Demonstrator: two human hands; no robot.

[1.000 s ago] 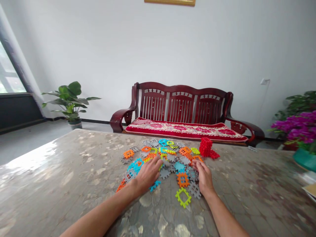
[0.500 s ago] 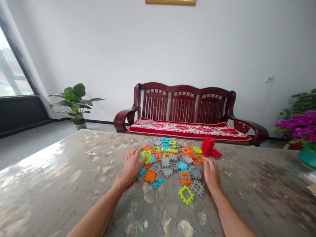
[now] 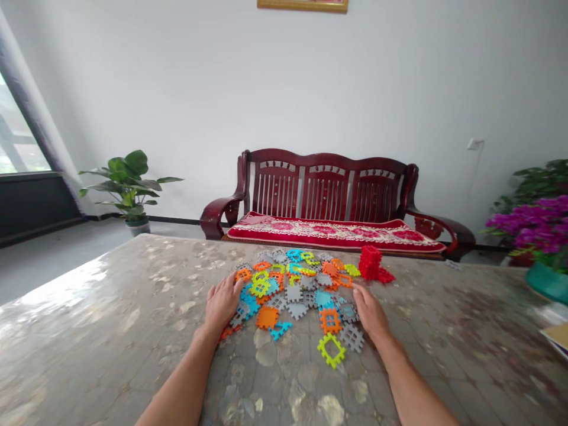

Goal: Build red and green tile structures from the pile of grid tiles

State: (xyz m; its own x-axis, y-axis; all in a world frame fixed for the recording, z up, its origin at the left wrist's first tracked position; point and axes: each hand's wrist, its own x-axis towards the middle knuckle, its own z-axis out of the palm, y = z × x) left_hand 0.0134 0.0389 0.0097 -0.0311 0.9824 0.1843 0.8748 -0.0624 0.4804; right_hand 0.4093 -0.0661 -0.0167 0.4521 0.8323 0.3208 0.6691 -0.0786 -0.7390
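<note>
The tabletop (image 3: 110,331) across the lower frame looks like polished stone or a marbled laminate under a glossy clear layer, and it mirrors window light at the left. The toothed tiles (image 3: 298,291) at centre are moulded plastic, smooth with a dull sheen. The red stack (image 3: 370,263) right of them looks like the same plastic. Behind, the bench (image 3: 323,189) is dark varnished wood, shiny, with a woven cloth cushion (image 3: 332,232). The wall (image 3: 266,89) is matt.

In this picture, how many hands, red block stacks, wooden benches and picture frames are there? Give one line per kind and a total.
Hands: 2, the left hand and the right hand
Red block stack: 1
Wooden bench: 1
Picture frame: 1
Total: 5
</note>
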